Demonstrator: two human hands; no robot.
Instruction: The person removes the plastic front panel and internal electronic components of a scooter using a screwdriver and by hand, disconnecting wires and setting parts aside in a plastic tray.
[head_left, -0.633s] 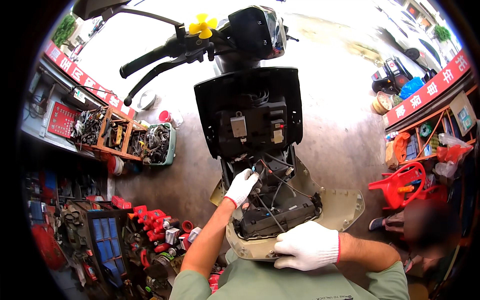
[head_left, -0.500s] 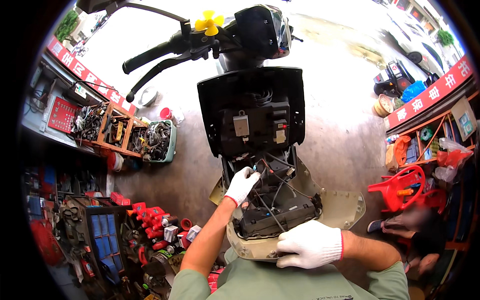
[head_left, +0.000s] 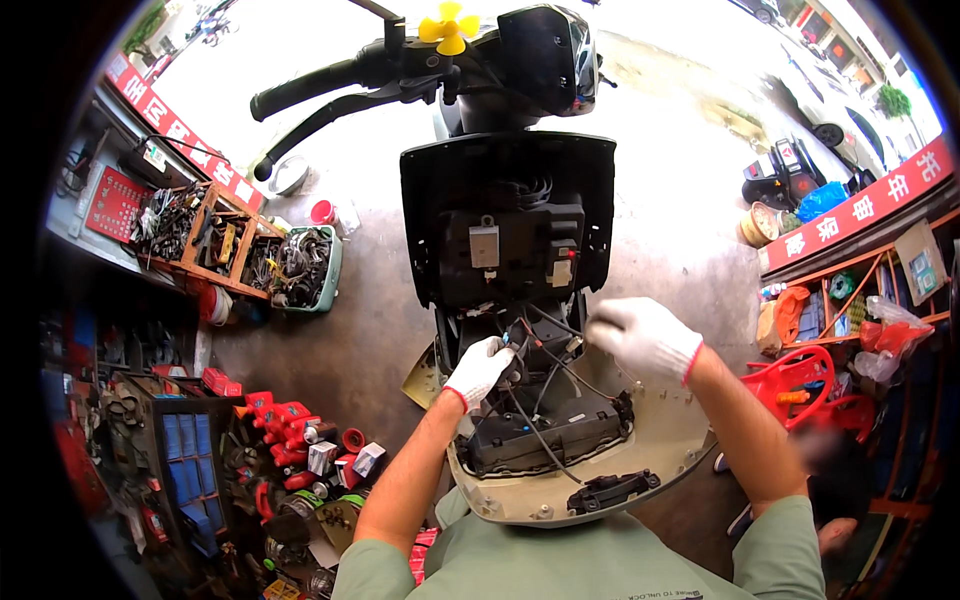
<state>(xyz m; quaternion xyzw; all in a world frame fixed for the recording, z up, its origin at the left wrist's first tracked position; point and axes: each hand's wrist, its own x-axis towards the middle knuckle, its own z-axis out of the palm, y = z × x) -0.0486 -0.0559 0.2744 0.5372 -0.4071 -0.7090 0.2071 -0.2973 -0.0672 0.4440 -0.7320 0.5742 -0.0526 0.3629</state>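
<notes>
My left hand (head_left: 480,372), in a white knitted glove, pinches a small light-blue wire connector (head_left: 507,338) among the loose wires below the scooter's black inner front panel (head_left: 507,165). My right hand (head_left: 645,340), also gloved, is raised right of the wires. Its fingers point left and are smeared by motion, so their grip is unclear. A beige body panel (head_left: 680,428) lies closest to me, holding a black lamp-like unit (head_left: 550,440) with a cable running from it. On its near edge sits a small black bracket-like part (head_left: 612,490). A silver box (head_left: 484,246) is fixed to the inner panel.
The handlebar grip (head_left: 320,88) reaches out at upper left. Green bin (head_left: 335,270) and wooden trays (head_left: 215,235) of parts stand left, with red bottles (head_left: 280,430) below. At right are a red plastic chair (head_left: 800,375) and a person (head_left: 845,490) sitting low.
My right hand has risen from the panel's near edge and moved forward toward the wires, uncovering the black bracket-like part. The left hand keeps its pinch on the connector.
</notes>
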